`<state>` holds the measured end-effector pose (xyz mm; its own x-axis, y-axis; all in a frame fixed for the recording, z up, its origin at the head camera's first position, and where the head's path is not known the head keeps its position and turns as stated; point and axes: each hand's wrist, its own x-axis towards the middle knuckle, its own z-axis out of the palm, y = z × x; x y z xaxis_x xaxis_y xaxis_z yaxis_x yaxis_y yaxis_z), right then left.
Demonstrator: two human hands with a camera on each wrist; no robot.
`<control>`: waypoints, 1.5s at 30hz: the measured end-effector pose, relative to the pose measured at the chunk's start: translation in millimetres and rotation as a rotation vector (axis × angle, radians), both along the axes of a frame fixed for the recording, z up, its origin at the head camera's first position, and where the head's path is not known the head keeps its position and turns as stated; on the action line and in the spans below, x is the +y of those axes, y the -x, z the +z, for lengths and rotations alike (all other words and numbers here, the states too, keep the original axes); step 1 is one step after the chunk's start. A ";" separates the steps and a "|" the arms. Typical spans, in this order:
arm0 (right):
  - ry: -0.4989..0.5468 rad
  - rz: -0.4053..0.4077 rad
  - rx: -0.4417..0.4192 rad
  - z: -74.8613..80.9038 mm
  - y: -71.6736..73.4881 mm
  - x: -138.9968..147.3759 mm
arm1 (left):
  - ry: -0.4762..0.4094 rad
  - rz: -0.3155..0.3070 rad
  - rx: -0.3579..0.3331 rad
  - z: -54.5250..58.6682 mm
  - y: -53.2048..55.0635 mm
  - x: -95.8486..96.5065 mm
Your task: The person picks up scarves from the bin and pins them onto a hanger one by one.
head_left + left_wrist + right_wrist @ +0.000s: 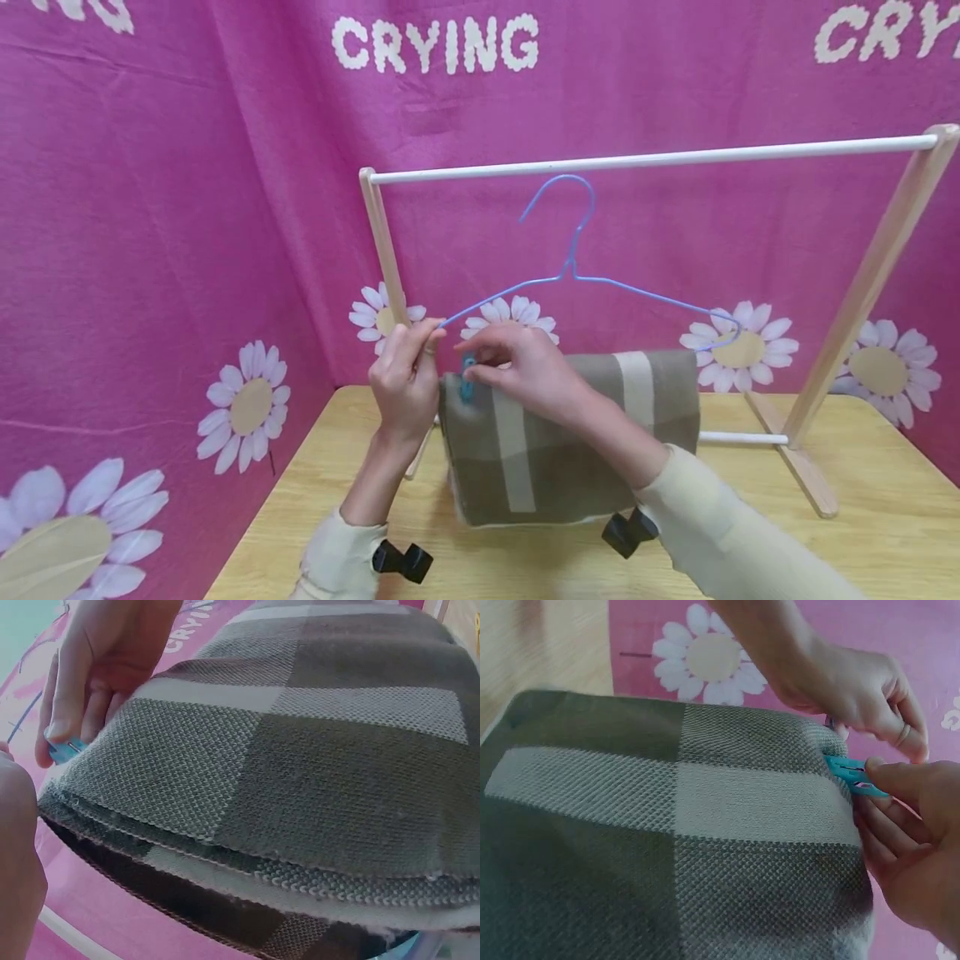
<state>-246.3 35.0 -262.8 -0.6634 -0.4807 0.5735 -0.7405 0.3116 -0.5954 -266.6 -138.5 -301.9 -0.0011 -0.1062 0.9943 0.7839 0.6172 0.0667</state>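
Note:
A folded brown-and-cream checked knit cloth (491,479) hangs over the lower part of a blue wire hanger (572,268), whose bottom bar is hidden by the fabric. At the hanger's left corner, my left hand (405,387) grips the wire. My right hand (536,371) pinches a teal clothespin (851,774) between thumb and fingers, at the cloth's top left edge. In the right wrist view the clothespin's tip meets the fabric. From the left wrist view, the layered edges of the cloth (322,795) show below the clothespin.
Behind the hanger stands a rack with a white top rail (652,158) and wooden posts (873,287). The hanger's hook is not around the rail. A wooden table (292,508) lies below, and a pink flowered curtain (225,167) surrounds the space.

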 end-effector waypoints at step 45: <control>-0.237 0.180 0.294 -115.0 -16.1 166.9 | 0.006 -0.016 -0.012 -22.1 10.4 -23.9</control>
<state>-230.2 201.8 -377.8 -0.3815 -0.7151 0.5857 -0.9233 0.2649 -0.2780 -277.0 -162.4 -323.9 -0.0149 -0.0998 0.9949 0.7931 0.6048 0.0726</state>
